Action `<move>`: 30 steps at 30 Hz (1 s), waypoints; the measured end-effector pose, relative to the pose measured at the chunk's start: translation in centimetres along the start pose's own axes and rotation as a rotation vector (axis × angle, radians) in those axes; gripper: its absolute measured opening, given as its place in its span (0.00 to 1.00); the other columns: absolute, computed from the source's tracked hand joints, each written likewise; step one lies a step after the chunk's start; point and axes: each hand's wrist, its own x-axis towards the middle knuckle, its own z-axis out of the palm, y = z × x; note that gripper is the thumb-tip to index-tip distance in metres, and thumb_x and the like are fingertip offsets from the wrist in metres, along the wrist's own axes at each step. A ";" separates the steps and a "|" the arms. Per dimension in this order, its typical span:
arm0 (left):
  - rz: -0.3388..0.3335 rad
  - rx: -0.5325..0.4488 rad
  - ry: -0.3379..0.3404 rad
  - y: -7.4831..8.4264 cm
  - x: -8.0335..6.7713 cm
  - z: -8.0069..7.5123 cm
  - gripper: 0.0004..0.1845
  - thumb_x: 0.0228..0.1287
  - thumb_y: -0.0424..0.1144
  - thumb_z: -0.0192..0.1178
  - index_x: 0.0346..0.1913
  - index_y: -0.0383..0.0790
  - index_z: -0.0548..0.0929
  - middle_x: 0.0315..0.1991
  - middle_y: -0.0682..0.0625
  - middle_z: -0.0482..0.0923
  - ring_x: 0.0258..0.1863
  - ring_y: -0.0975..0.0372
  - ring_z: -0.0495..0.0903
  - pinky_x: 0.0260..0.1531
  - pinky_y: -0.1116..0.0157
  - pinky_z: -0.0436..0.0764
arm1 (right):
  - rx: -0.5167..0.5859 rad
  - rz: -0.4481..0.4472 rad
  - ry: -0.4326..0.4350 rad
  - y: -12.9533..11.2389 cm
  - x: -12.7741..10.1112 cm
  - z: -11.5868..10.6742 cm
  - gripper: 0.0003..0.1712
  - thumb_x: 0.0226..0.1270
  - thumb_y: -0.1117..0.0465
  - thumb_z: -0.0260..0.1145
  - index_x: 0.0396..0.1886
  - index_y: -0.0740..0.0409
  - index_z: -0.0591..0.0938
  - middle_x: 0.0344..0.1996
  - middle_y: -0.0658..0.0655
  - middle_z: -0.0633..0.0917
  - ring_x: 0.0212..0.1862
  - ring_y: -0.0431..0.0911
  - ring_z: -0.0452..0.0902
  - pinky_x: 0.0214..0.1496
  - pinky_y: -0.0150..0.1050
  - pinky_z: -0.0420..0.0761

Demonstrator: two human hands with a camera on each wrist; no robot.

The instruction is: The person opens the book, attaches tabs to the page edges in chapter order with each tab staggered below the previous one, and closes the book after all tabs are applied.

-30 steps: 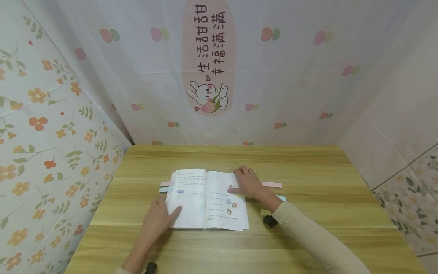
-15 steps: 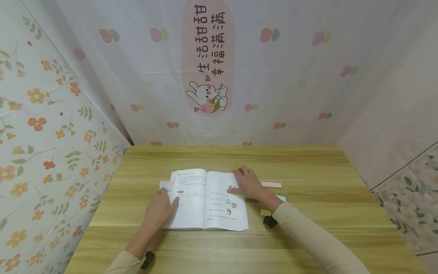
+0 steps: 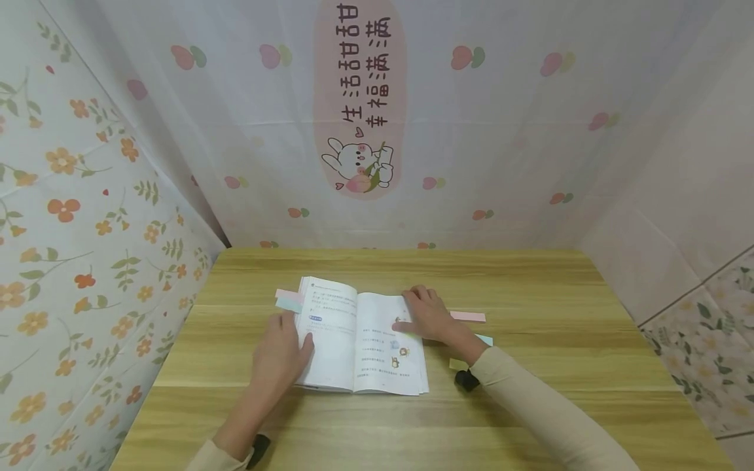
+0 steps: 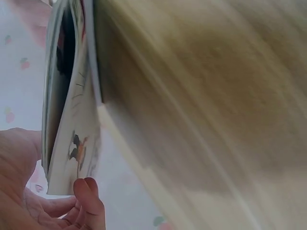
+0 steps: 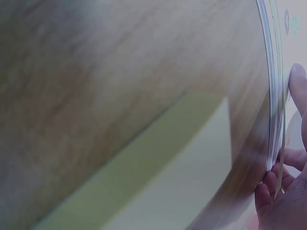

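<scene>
An open book [image 3: 332, 356] with printed text and small cartoon drawings lies on the table. My left hand [image 3: 279, 350] grips its left half, thumb on the page and fingers underneath. In the left wrist view that half stands raised off the table, with my left hand [image 4: 53, 191] around the edge of the pages. A pink tab [image 3: 288, 296] and a light blue tab [image 3: 288, 305] stick out from its left side. My right hand [image 3: 427, 315] holds the upper right edge. In the right wrist view its thumb [image 5: 298, 86] lies on the page, and fingers curl at the page edges.
To the right of the book are a pink strip [image 3: 469, 317], a light blue strip [image 3: 485, 340] and a yellow strip [image 3: 456, 364], partly behind the right forearm. A wood-grain table [image 3: 377, 432] bears everything. Patterned curtains [image 3: 235, 118] hang behind and at the sides.
My left hand has moved up along the book's left edge and gripped it. The left half, with its tabs, has risen and shifted slightly. My right hand has stayed put.
</scene>
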 end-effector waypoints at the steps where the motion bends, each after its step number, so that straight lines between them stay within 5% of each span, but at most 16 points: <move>1: 0.013 0.003 0.010 0.1 0.0 -0.1 0.28 0.62 0.39 0.68 0.55 0.20 0.72 0.43 0.31 0.73 0.30 0.46 0.77 0.25 0.49 0.81 | -0.003 -0.001 -0.002 0.0 0.1 0.0 0.49 0.64 0.38 0.72 0.72 0.66 0.69 0.63 0.69 0.69 0.61 0.64 0.65 0.61 0.60 0.68; 11: 0.049 -0.034 0.014 0.4 -0.2 -0.7 0.26 0.61 0.37 0.70 0.56 0.23 0.74 0.44 0.33 0.74 0.29 0.46 0.78 0.26 0.49 0.80 | 0.004 -0.002 -0.041 0.3 0.4 -0.2 0.48 0.64 0.39 0.72 0.72 0.66 0.69 0.63 0.69 0.69 0.59 0.63 0.65 0.59 0.59 0.69; 22: 0.019 -0.147 -0.043 -0.1 -0.3 -1.0 0.29 0.61 0.35 0.71 0.61 0.22 0.75 0.48 0.36 0.77 0.37 0.51 0.79 0.35 0.54 0.83 | 0.182 -0.011 -0.107 1.6 0.2 -1.5 0.47 0.62 0.46 0.76 0.73 0.66 0.68 0.63 0.67 0.69 0.61 0.62 0.64 0.60 0.58 0.70; 30: 0.045 -0.246 -0.004 1.9 -0.1 -1.7 0.28 0.60 0.33 0.71 0.61 0.24 0.76 0.49 0.38 0.78 0.35 0.56 0.77 0.33 0.60 0.79 | 0.236 -0.030 -0.125 2.1 0.3 -1.8 0.43 0.63 0.53 0.76 0.72 0.67 0.70 0.63 0.67 0.69 0.62 0.62 0.63 0.62 0.60 0.68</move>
